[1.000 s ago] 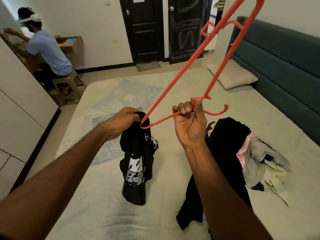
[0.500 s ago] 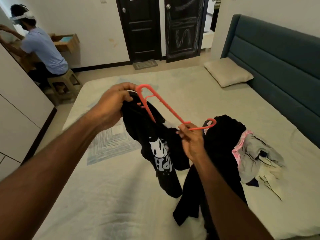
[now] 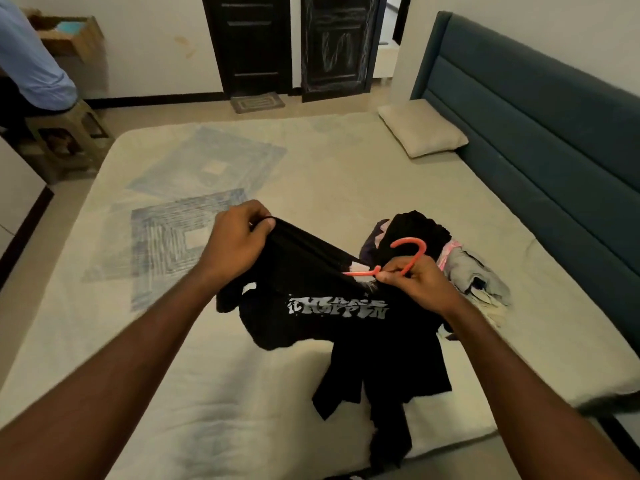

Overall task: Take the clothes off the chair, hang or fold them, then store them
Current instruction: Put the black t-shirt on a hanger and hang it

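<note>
Since half a second ago the coral hanger (image 3: 408, 252) has slid inside the black printed T-shirt (image 3: 322, 296), only its hook showing. The shirt hangs over the bed (image 3: 311, 161) between both hands. The left hand (image 3: 235, 240) grips the shoulder fabric; the right hand (image 3: 414, 282) pinches the hook's base. Best to stretch the shoulder over the hanger's end, hook steady.

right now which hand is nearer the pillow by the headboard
Right. The right hand, pinching the orange hanger, is on the pillow's side of the bed; the left hand, gripping the black t-shirt, is farther away across the bed.
</note>
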